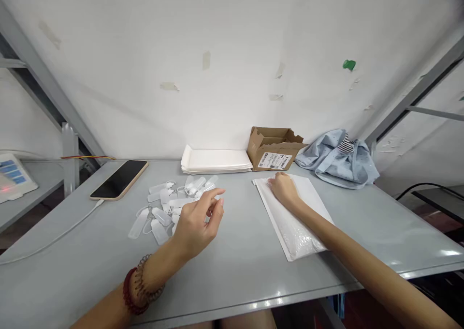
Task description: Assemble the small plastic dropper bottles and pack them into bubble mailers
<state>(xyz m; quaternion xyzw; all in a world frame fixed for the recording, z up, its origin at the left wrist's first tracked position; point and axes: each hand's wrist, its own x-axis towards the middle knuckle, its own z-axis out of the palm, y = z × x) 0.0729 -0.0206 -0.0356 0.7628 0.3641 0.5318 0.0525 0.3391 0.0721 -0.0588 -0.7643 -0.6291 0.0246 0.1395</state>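
Observation:
A white bubble mailer (293,222) lies flat on the table, tilted slightly, its near part bubbly and shiny. My right hand (284,188) is closed in a fist at its far edge, and my forearm crosses over it. The fingertips of that hand are hidden. My left hand (199,217) hovers at the right side of a loose pile of white translucent tags (159,230) with thin loops. Its thumb and forefinger are apart with nothing seen between them; the other fingers are curled and partly hidden. Two bands circle the left wrist.
At the back stand a stack of white mailers (217,159) and an open cardboard box (271,150). A crumpled light-blue cloth (337,159) lies at the right. A phone (119,180) with a white cable (61,237) lies left on the grey table (232,280).

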